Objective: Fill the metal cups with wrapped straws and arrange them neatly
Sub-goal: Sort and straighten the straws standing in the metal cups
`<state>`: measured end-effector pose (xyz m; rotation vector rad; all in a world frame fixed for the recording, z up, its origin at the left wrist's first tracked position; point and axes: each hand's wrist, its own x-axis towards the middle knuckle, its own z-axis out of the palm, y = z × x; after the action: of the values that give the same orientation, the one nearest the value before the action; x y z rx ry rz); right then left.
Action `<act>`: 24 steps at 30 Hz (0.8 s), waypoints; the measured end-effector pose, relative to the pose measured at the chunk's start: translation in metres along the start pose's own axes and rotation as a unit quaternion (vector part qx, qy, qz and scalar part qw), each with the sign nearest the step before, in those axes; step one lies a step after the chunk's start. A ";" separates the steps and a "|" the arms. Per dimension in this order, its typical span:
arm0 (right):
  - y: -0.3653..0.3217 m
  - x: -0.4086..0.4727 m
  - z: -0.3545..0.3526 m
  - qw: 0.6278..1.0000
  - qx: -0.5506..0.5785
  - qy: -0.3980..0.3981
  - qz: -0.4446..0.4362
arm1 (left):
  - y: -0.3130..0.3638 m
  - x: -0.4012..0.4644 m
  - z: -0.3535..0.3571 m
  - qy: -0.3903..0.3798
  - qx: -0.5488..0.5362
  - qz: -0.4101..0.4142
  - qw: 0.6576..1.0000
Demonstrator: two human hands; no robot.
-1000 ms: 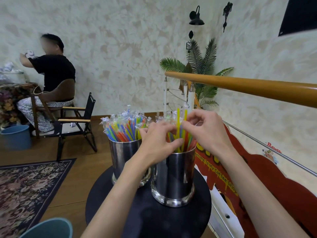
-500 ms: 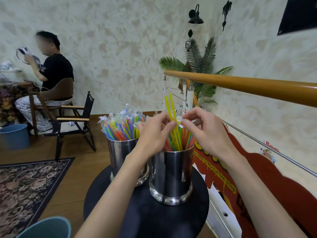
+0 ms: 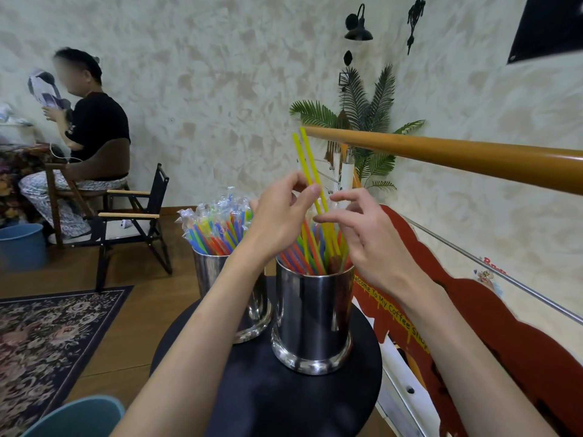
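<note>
Two metal cups stand on a round black table point(image 3: 277, 402). The near cup point(image 3: 314, 320) holds loose coloured straws; the far cup point(image 3: 220, 279), just beside it on the left, is packed with wrapped straws point(image 3: 214, 225).

The left hand point(image 3: 277, 216) pinches two yellow straws point(image 3: 307, 165) between thumb and fingers; the straws rise well above the near cup and tilt left. The right hand point(image 3: 369, 238) hovers over the near cup with fingers spread and relaxed, the index fingertip close to the yellow straws; contact cannot be confirmed.

Both forearms cover part of the table and the far cup's lower wall. A wooden handrail point(image 3: 457, 156) crosses at right, before a potted palm point(image 3: 366, 121). Far left, a seated person point(image 3: 85, 137) faces away, with a folding chair point(image 3: 135, 216), a blue bucket point(image 3: 20, 246) and a patterned rug point(image 3: 47, 342) nearby. A second bucket point(image 3: 75, 417) is cut off at the bottom edge.
</note>
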<state>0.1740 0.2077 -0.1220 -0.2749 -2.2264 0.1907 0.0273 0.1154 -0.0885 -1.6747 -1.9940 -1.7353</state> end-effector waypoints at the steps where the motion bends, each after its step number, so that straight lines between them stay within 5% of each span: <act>1: 0.000 0.001 -0.001 1.000 -0.006 0.000 -0.006 | 0.001 0.000 0.000 -0.003 0.002 0.000 1.000; 10: 0.000 0.007 0.004 0.998 -0.030 -0.030 -0.037 | -0.002 -0.004 0.001 -0.008 -0.010 -0.015 1.000; 24: -0.003 0.018 -0.016 0.995 0.018 0.082 -0.048 | -0.037 -0.032 -0.007 -0.041 0.195 0.086 0.976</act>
<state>0.1750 0.2102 -0.0978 -0.1581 -2.0662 0.1518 0.0110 0.0956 -0.1306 -1.7367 -1.9869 -1.1462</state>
